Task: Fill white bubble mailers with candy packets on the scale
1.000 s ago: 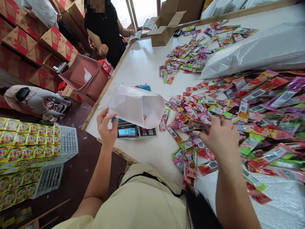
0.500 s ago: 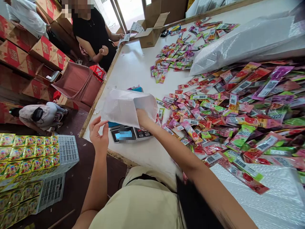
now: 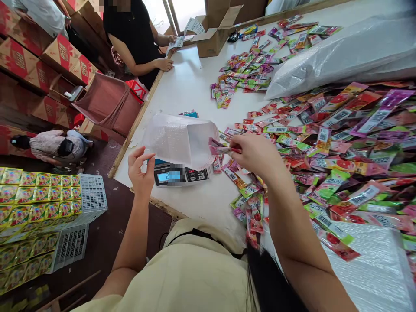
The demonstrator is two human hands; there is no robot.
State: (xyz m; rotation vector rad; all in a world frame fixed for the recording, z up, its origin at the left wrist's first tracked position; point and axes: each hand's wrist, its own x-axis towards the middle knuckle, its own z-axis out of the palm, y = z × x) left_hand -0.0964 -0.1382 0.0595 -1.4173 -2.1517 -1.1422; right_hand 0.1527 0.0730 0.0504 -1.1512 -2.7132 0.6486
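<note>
A white padded mailer bag (image 3: 169, 138) lies on a digital scale (image 3: 197, 174), its mouth gaping toward the right. The scale's lit display shows below the bag. Just right of that mouth, my right hand (image 3: 255, 154) pinches a few slim pink snack packets (image 3: 219, 147) by one end. My left hand (image 3: 142, 171) is raised beside the bag's closed end, fingers apart and holding nothing. Loose snack packets (image 3: 338, 162) in pink, green and purple spread in a heap beyond my right hand. What the bag contains is hidden.
A large bubble-wrap bag (image 3: 318, 56) and flat bubble mailers (image 3: 373, 247) lie on the table at right. An open carton (image 3: 209, 41) stands at the back. A co-worker (image 3: 133, 43) is at the far edge. Crates (image 3: 94, 197) of yellow boxes stand on the floor at left.
My right hand has come out of the bag and moved right, with snack packets in its fingers. The co-worker's raised hand has come down to the table edge.
</note>
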